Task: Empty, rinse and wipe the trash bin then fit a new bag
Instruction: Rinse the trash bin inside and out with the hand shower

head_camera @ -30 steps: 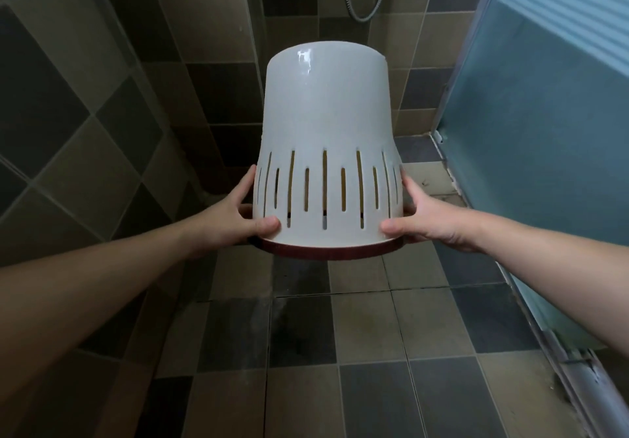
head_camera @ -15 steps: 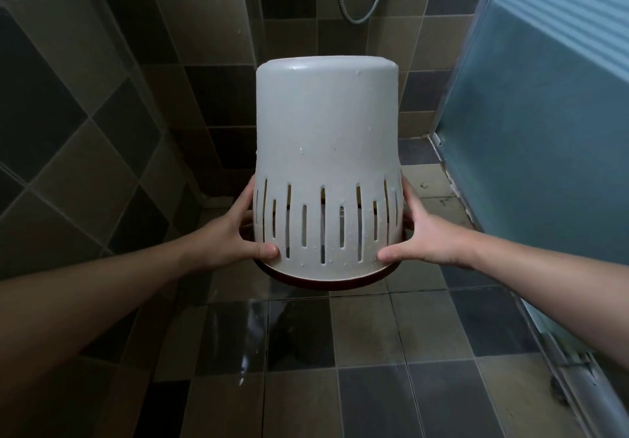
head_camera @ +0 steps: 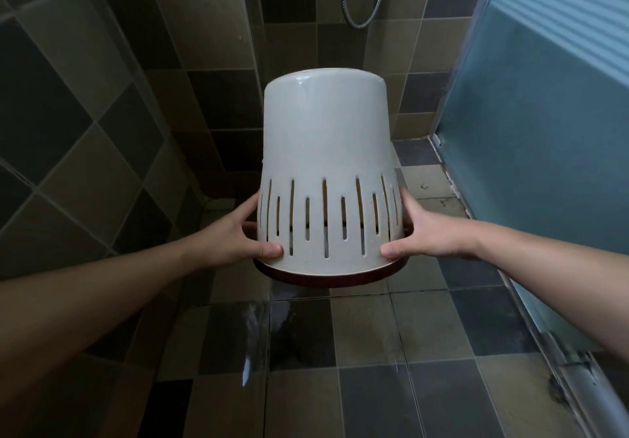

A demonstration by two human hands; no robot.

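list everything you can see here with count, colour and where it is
trash bin: one, white with vertical slots near its mouth and a dark red rim, held upside down in the air at centre, above the floor
shower hose: one, grey metal, hanging in a loop against the back wall at top
wall tiles: many, olive and dark brown, on the left and back walls
floor tiles: many, tan, grey and dark, wet and shiny below the bin
frosted panel: one, blue-green, along the right side
metal track: one, grey, at the foot of the panel, lower right
left hand: one, gripping the bin's left side near the rim
right hand: one, gripping the bin's right side near the rim
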